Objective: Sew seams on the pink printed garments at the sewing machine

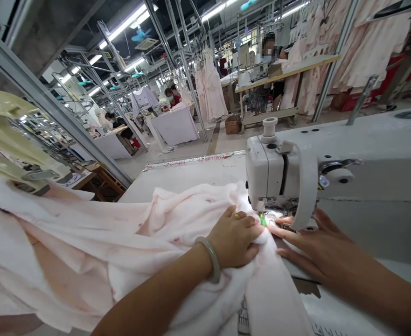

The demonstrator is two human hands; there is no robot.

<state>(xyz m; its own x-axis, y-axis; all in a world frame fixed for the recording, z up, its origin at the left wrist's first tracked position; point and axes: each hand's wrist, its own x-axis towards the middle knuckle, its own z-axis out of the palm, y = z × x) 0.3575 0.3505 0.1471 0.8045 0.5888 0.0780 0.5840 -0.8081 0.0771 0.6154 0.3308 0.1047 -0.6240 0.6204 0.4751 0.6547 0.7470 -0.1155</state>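
Touching fabric point(187, 214), box point(233, 126) contents unclear

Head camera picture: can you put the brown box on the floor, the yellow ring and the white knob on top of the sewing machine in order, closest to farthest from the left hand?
1. Yellow ring: on the left hand's finger.
2. White knob: ahead and right, atop the sewing machine.
3. Brown box: on the floor beyond the table.
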